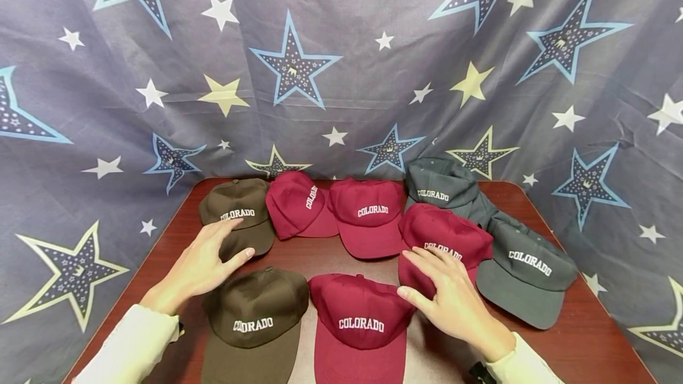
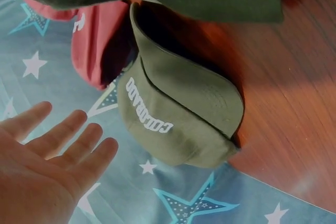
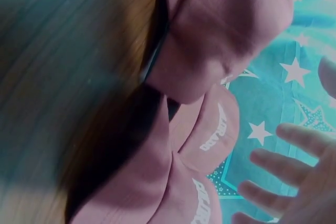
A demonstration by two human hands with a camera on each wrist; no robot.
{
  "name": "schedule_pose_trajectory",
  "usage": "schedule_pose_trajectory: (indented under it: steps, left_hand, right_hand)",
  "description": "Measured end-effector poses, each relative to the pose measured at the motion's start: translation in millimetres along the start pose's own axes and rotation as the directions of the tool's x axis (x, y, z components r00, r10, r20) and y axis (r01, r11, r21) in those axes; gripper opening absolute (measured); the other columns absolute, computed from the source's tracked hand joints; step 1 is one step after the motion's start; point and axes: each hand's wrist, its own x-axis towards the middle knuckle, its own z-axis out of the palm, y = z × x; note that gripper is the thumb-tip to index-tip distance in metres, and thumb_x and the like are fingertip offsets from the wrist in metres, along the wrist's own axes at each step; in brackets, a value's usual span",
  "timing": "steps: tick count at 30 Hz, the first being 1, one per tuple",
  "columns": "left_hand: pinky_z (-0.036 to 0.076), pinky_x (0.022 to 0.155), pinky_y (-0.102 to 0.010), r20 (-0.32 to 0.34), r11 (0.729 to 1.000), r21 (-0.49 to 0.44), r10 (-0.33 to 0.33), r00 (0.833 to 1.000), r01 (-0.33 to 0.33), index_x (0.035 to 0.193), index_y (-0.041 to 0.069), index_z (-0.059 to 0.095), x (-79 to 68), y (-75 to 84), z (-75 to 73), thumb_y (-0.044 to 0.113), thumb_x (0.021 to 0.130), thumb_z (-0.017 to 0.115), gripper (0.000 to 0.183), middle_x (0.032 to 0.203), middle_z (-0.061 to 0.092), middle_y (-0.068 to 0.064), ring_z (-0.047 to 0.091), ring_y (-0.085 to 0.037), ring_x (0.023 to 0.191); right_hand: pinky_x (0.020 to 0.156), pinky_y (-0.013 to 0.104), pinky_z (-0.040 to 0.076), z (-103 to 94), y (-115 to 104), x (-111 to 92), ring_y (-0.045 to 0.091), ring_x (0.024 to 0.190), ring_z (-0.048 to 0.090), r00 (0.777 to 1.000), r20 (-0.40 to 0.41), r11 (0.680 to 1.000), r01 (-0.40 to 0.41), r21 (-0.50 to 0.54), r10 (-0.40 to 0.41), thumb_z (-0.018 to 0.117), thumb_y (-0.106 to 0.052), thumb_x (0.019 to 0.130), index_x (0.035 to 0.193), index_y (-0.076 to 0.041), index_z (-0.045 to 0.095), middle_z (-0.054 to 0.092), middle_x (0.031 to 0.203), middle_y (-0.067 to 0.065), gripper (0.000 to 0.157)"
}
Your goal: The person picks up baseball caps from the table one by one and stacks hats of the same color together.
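My left hand point(image 1: 205, 259) hovers by the back brown cap point(image 1: 251, 197), its fingertips overlapping that cap's white COLORADO lettering in the head view. Nothing is in it; the left wrist view shows the fingers point(image 2: 86, 148) spread apart from the brown cap. A second brown cap point(image 1: 267, 295) lies nearer, below this hand. My right hand point(image 1: 453, 301), fingers extended and holding nothing, is over a maroon cap point(image 1: 453, 224) and hides part of its brim. Left of that hand, a front maroon cap point(image 1: 360, 307) lies beside the near brown cap.
Along the back are a tilted maroon cap point(image 1: 296, 203) and an upright-facing maroon cap point(image 1: 368, 200). Grey caps point(image 1: 443, 179) overlap at the back right, with another grey cap point(image 1: 528, 265) nearer. All lie on a reddish wooden table point(image 1: 592, 336) before a star-patterned curtain point(image 1: 341, 34).
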Motion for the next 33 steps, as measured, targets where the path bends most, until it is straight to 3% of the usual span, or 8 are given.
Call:
schedule_pose_trajectory:
  steps: [11,21,33]
  left_hand:
    - [0.036,0.108,-0.064,0.006,0.997,0.002,-0.079,0.997,0.079,0.146,0.004,0.051,12.4,-11.6,-0.4,0.046,0.094,0.072,0.07,0.145,0.052,-0.022,0.042,-0.043,0.137]
    - [0.035,0.109,-0.064,-0.04,0.997,0.022,-0.067,0.997,0.067,0.144,-0.004,0.051,31.6,-25.1,6.6,0.039,0.091,0.076,0.072,0.143,0.052,-0.026,0.043,-0.05,0.133]
    - [0.031,0.111,-0.07,0.033,0.991,0.093,-0.095,0.995,0.092,0.149,-0.006,0.043,57.0,-44.0,13.8,0.038,0.091,0.077,0.081,0.15,0.039,-0.036,0.034,-0.058,0.138]
  right_hand:
    - [0.113,0.063,0.03,-6.8,7,-2,0.036,0.137,0.046,1.0,-0.008,1.0,0.024,-0.008,-0.024,0.08,-0.054,0.084,0.143,-0.024,0.062,0.059,0.144,0.009,0.069]
    - [0.111,0.064,0.031,-8.2,8,-3,0.035,0.135,0.048,0.999,-0.015,0.999,0.038,-0.007,-0.038,0.081,-0.053,0.083,0.143,-0.024,0.062,0.06,0.143,0.009,0.07]
    - [0.111,0.063,0.031,-8.8,7,-4,0.037,0.135,0.048,0.999,-0.016,0.999,0.041,-0.013,-0.041,0.081,-0.054,0.082,0.143,-0.024,0.062,0.06,0.142,0.01,0.07]
